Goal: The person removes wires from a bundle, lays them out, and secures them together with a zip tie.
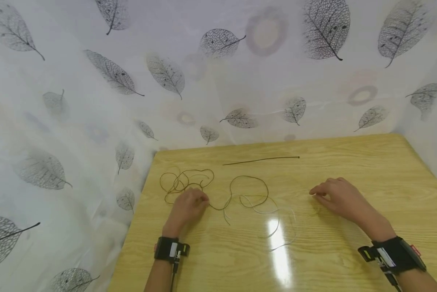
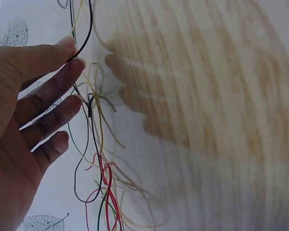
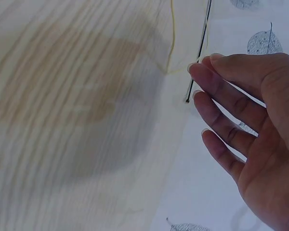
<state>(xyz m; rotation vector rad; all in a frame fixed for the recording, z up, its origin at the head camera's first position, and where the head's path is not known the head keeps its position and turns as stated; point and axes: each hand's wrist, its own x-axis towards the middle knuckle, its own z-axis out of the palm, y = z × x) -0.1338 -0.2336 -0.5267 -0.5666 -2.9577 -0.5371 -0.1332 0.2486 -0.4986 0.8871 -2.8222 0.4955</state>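
In the head view my left hand [image 1: 189, 204] is low over the table's left side, thumb and index finger pinching a thin dark wire [image 1: 218, 209]. The same dark wire [image 2: 89, 29] shows at those fingertips in the left wrist view, with the other fingers spread. A tangle of thin wires [image 1: 176, 182] lies just beyond this hand. My right hand [image 1: 344, 199] is over the right side. In the right wrist view, a thin yellow wire [image 3: 172, 36] bends over to its fingertips, where thumb and index finger pinch it.
A straight black cable tie [image 1: 261, 160] lies near the back of the wooden table [image 1: 368, 162]. Between the hands, pale wires [image 1: 278, 223] curve over the surface. The left wrist view shows red wires [image 2: 109, 183] too. Leaf-patterned sheeting [image 1: 240, 81] hangs behind and at the sides.
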